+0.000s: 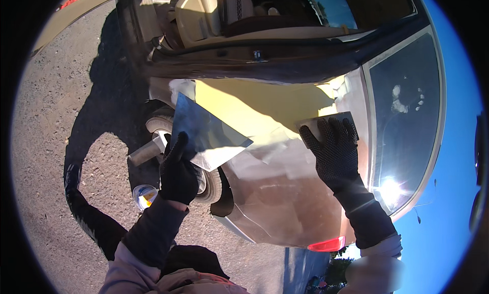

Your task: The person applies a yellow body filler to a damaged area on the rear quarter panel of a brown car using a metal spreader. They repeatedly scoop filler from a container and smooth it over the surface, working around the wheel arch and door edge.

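My left hand (179,174), in a black dotted glove, grips a thin flat plate (211,133) by its edge, thumb on the upper face. The plate is angular and partly in bright sun. My right hand (333,154), gloved the same way, holds a flat dark spreader (315,126) with its fingers laid over it. The spreader lies at the edge of a pale yellow filler patch (275,98) on the brown car's rear side panel (300,197). Grey sanded-looking areas border the yellow. The left plate hides part of the patch.
Beside the panel is the car's wheel (216,184). A clear tub (144,196) with something yellow in it stands on the gravel (114,166). The car's door opening shows a beige seat (196,16). A side window (407,110) and a red tail light (327,244) bound the panel.
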